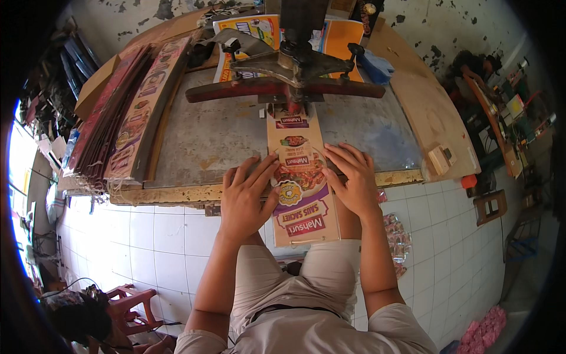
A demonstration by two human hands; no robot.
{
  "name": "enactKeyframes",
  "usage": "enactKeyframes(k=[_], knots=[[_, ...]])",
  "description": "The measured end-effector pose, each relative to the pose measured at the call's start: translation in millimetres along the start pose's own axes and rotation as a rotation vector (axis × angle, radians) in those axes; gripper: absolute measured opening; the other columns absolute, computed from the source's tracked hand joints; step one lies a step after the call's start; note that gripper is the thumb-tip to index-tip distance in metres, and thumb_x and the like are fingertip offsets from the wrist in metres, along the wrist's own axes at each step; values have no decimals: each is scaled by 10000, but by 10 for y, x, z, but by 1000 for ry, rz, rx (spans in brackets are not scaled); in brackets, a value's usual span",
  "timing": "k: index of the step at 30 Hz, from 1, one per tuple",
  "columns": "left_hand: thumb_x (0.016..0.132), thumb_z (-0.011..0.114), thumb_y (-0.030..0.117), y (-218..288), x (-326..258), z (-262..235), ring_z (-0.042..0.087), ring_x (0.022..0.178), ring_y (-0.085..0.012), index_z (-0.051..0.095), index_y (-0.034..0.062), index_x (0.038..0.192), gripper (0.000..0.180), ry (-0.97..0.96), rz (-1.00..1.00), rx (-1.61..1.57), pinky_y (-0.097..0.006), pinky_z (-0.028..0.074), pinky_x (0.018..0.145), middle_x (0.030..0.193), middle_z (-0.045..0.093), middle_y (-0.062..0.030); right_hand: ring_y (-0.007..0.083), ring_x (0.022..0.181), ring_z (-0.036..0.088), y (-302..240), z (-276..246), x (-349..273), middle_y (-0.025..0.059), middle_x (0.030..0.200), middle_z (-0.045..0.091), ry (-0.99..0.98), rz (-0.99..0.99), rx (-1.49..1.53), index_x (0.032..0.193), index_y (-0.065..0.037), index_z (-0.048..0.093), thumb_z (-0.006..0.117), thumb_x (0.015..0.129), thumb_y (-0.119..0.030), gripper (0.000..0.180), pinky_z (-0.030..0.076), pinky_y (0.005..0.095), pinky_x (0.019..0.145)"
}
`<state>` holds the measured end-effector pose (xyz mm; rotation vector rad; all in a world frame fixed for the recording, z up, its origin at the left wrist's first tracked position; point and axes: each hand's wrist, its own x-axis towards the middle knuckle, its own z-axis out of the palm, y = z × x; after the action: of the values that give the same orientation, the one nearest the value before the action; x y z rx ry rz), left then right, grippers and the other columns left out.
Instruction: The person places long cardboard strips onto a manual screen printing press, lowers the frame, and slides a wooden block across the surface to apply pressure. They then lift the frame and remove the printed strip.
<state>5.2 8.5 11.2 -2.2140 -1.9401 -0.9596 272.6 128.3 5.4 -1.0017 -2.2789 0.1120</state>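
Sits at a grey worktable (212,141), facing a dark, red-barred metal press (295,65) on the far side, stacked printed strips (144,112) at left, and touches a long printed card (300,192), centred and jutting past the near edge, with left hand (247,189) and right hand (354,180) unclenched along its left and right edges.

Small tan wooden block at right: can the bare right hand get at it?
Probably yes: nothing visible stands between the right hand and the block, though that hand rests on the long tan printed strip.
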Motion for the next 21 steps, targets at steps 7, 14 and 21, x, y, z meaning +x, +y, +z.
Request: enactKeyframes(k=[7, 14, 21], knots=[[1011, 692, 268, 3, 11, -13, 558, 1496, -331, 696, 109, 1519, 532, -4, -2, -9, -520, 379, 1236, 1651, 643, -13, 280, 1454, 601, 9, -11, 12, 16, 1499, 739, 1, -19, -7, 1416, -130, 781, 769, 1057, -336, 414, 401, 508, 1204], [1027, 717, 296, 15, 17, -14, 580, 1471, -313, 719, 104, 1489, 500, 16, 8, 9, -515, 404, 1211, 1606, 680, -16, 274, 1457, 600, 1, -17, 11, 16, 1504, 737, -5, -19, -6, 1424, -131, 776, 770, 1056, -335, 421, 397, 503, 1209], [1038, 715, 315, -4, 18, 4, 576, 1474, -317, 715, 100, 1493, 503, 15, 14, 11, -514, 403, 1212, 1610, 677, -15, 268, 1469, 595, 11, -11, 15, 11, 1519, 732, -8, -9, -3, 1432, -137, 780, 773, 1053, -336, 429, 393, 504, 1221]])
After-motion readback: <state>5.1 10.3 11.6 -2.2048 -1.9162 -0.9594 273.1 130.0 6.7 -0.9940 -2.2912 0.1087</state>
